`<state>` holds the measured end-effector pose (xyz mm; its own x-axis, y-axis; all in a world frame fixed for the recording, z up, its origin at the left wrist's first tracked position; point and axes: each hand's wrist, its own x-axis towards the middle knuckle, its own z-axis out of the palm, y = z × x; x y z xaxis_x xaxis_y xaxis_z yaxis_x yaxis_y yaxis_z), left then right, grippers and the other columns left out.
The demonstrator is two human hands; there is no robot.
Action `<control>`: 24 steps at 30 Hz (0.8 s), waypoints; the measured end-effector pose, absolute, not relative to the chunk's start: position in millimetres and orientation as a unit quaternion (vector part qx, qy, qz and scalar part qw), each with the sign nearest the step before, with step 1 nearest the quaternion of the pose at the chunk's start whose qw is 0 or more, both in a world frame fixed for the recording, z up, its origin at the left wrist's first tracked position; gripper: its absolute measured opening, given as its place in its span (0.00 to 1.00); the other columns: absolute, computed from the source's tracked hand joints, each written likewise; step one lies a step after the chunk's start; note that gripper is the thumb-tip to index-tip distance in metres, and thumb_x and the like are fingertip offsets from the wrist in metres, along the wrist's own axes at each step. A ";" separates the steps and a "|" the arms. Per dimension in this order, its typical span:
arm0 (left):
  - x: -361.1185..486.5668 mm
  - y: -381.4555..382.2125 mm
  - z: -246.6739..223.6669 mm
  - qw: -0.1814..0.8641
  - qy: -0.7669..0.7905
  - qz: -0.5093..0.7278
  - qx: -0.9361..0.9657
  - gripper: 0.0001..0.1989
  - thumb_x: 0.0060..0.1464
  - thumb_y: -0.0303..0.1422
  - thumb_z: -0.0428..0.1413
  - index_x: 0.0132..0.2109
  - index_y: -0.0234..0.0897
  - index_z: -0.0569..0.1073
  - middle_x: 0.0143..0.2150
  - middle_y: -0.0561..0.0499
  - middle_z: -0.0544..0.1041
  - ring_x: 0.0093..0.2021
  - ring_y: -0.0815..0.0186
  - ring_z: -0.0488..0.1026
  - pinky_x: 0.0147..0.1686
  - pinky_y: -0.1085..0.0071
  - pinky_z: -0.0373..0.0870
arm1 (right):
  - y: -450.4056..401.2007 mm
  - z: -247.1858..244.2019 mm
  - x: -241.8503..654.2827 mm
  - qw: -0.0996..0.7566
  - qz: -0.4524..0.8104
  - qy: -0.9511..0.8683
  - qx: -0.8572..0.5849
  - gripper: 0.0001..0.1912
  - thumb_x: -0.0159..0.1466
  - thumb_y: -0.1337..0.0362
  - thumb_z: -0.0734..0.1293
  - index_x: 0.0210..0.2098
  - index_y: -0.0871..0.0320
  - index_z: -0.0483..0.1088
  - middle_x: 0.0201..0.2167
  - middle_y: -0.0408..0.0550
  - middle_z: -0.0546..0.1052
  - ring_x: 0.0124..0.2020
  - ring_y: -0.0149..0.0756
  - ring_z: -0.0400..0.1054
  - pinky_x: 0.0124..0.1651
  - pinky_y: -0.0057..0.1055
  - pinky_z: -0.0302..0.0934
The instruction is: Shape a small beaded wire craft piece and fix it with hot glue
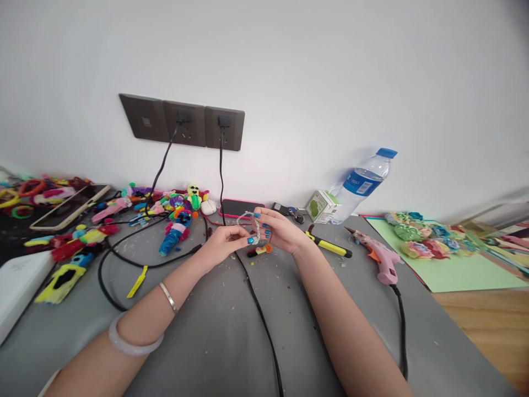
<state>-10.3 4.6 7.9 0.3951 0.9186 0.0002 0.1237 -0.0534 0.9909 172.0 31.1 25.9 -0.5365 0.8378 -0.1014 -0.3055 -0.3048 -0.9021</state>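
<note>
A thin silver-grey pipe cleaner point(247, 214), bent into a loop, is held up between my two hands over the table. My left hand point(223, 242) pinches it from the left between thumb and fingers. From the other side my right hand point(283, 229) has its fingers curled around the loop, with blue nails showing. Just beneath them lies a small dark piece with coloured bits point(259, 250). Close to my right wrist rests a yellow-and-black tool point(330, 245), its far end partly hidden by my hand.
A pink glue gun point(378, 256) with a black cord lies to the right. Behind stand a water bottle point(361, 184) and a small box point(322, 207). Colourful pipe-cleaner figures point(176, 231) and a phone point(70, 207) occupy the left. Black cables point(256, 300) cross the grey table.
</note>
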 end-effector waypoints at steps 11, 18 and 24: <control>-10.5 3.8 10.5 0.556 0.415 0.357 0.625 0.13 0.49 0.41 0.61 0.31 0.35 0.76 0.30 0.52 0.74 0.32 0.66 0.67 0.35 0.70 0.62 | 32.2 23.8 173.0 0.382 0.758 -0.447 -0.284 0.18 0.56 0.58 0.75 0.27 0.58 0.61 0.21 0.35 0.58 0.20 0.23 0.47 0.24 0.24 0.42; -10.1 4.4 8.7 0.561 0.415 0.355 0.622 0.11 0.49 0.39 0.60 0.31 0.34 0.76 0.30 0.52 0.73 0.32 0.67 0.65 0.35 0.71 0.61 | 32.5 23.3 172.9 0.384 0.758 -0.448 -0.278 0.18 0.56 0.59 0.75 0.27 0.58 0.61 0.20 0.35 0.59 0.20 0.23 0.47 0.24 0.24 0.42; -9.5 4.2 10.1 0.560 0.418 0.356 0.620 0.11 0.48 0.39 0.60 0.31 0.34 0.76 0.30 0.52 0.74 0.32 0.66 0.66 0.35 0.71 0.61 | 32.0 24.4 172.4 0.383 0.757 -0.448 -0.281 0.19 0.56 0.58 0.75 0.27 0.58 0.61 0.20 0.35 0.58 0.19 0.22 0.46 0.23 0.25 0.40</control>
